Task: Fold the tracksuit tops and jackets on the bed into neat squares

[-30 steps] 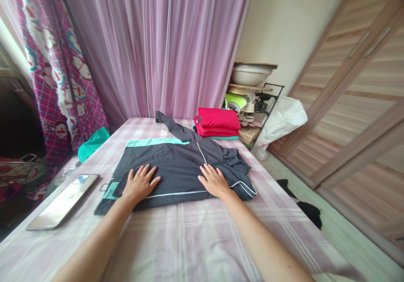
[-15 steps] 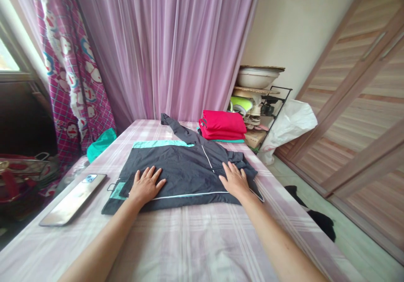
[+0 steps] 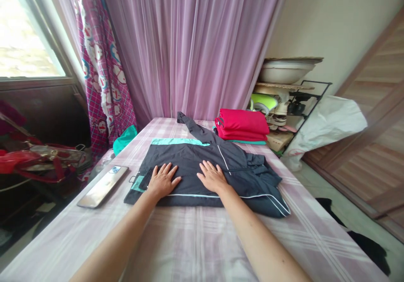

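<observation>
head view: both hands flat, palms down, fingers spread on the dark jacket (image 3: 202, 170), nothing gripped. left hand (image 3: 162, 181) sits near the teal-trimmed hem end, right hand (image 3: 213, 177) just beside it toward the middle. jacket lies partly folded across the far half of the table (image 3: 195, 240), one sleeve (image 3: 189, 124) trailing toward the curtain (image 3: 192, 46).

risks, as i read it:
- fabric looks slick, so palms pushing sideways could drag the whole piece and undo the fold.
- the right end bunches near the table edge and could slide off if tugged that way.
- phone (image 3: 102, 186) lies just beside the hem, a left sweep could knock it.

surface: pink plaid cloth, lightly wrinkled. red folded stack (image 3: 243, 125) at the far end, apart from the jacket. window on the left, rack (image 3: 290, 101) and wooden wardrobe on the right, dark clothing on the floor.
</observation>
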Demonstrator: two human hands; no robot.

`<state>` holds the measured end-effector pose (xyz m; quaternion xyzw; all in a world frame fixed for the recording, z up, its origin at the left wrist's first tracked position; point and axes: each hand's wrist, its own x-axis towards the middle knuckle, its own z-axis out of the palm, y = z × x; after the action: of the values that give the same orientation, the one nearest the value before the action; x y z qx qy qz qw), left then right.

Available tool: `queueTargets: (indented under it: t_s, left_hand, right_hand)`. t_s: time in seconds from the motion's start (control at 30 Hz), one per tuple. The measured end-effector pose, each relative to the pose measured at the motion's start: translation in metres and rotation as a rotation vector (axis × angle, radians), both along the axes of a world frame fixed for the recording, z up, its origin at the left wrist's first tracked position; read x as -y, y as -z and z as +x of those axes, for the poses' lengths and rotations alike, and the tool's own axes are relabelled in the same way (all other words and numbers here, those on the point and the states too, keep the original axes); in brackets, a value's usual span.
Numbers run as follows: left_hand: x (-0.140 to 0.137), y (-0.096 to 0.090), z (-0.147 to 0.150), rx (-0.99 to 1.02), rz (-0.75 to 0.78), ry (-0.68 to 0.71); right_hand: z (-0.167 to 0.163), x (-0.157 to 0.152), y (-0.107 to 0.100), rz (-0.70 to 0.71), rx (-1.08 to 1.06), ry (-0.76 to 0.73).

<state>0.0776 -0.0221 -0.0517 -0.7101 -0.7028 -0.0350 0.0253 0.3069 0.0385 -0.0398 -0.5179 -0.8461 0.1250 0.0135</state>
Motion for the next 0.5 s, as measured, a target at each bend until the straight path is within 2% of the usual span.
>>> queueTargets:
  t_s: [0.33,0.4,0.5]
  left_hand:
    - [0.001,-0.003,-0.002,-0.001,0.006,0.022]
    - [0.0,-0.001,-0.003,-0.004,0.017,0.024]
    - [-0.001,0.001,-0.005,0.013,0.05,0.029]
  right_hand:
    - [0.142,0.029,0.009,0.068,0.16,0.24]
    - [0.161,0.033,0.011,0.089,0.189,0.27]
    - [0.173,0.036,0.013,0.126,0.184,0.283]
